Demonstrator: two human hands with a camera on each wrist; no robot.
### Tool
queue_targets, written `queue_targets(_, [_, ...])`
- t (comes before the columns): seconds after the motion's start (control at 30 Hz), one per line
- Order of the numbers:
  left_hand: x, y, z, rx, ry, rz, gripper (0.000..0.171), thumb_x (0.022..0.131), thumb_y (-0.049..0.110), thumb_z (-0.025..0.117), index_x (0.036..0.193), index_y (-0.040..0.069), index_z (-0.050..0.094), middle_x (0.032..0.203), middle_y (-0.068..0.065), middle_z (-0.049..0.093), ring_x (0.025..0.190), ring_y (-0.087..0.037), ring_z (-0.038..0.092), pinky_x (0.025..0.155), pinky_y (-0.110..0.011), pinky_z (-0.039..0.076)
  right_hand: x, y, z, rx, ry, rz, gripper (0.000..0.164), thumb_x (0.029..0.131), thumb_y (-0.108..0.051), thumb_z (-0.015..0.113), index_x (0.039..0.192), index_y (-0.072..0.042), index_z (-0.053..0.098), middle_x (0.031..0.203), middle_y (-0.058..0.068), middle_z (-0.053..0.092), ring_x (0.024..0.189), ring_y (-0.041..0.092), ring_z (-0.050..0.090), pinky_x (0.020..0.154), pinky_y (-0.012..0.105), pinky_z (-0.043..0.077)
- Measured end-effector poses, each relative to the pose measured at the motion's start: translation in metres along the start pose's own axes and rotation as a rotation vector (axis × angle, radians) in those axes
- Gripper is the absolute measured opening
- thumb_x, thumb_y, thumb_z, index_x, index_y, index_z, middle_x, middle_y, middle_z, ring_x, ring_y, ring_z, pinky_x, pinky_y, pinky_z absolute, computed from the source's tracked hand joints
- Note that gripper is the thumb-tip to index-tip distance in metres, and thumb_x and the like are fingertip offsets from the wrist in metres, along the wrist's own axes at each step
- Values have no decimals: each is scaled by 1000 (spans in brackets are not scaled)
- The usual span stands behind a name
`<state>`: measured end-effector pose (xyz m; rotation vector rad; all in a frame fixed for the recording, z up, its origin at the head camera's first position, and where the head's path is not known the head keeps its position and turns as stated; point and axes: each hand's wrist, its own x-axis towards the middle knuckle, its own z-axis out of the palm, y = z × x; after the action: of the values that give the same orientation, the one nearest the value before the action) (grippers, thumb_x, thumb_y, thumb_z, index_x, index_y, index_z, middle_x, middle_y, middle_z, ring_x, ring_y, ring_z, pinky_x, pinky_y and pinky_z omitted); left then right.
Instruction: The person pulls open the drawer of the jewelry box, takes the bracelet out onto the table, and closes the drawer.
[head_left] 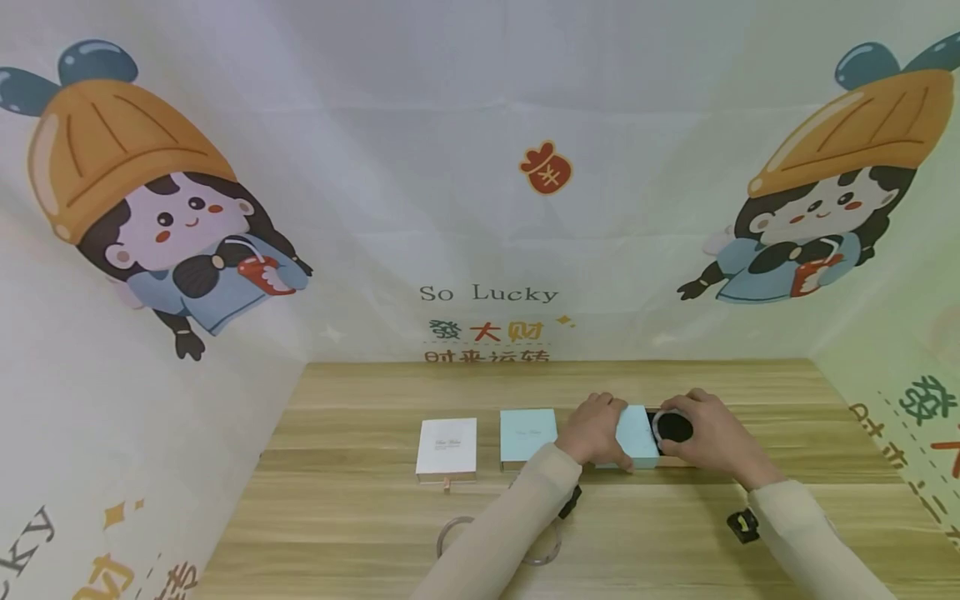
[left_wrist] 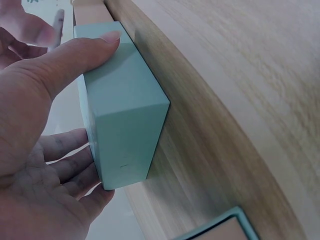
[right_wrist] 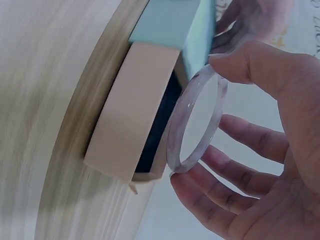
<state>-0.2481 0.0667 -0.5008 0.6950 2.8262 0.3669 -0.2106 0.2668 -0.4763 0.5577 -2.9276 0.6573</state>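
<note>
My left hand [head_left: 596,429] grips the sleeve of a light blue box [left_wrist: 132,85], thumb on its near side and fingers on the far side. A pinkish drawer [right_wrist: 125,112] with a dark lining sticks out of the sleeve to the right. Over the drawer's opening, my right hand [head_left: 712,437] holds a pale, translucent bangle [right_wrist: 181,120] by its rim, between thumb and fingers. The bangle is tilted up on edge, close against the drawer's rim. Whether it touches the lining is hard to tell.
Left of the hands stand another light blue box [head_left: 528,433] and a white box [head_left: 447,446] with a small pull tab. Nearer on the wooden table [head_left: 337,500], two bangles lie partly hidden by the left forearm. A printed cloth wall [head_left: 480,208] rises behind.
</note>
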Motion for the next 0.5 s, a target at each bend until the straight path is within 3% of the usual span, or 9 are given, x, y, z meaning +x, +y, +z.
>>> queue_targets(0.33, [1,0,0,15,11,0,97,72,50,92,153,20,47,152,5,51,140,-12,46,115,-22,40,-17,-17,-3,51,-24,-16,47,81,-25,85,121,-5,71,111,13,67,87,20,62,70,34,52])
queue_targets(0.5, [1,1,0,23,8,-9,98,71,50,92,153,21,47,152,6,51,140,-12,46,115,-22,41,-31,-24,3,71,-32,-67,42,80,-22,86,117,-8,73,104,6,65,76,11,51,63,25,44])
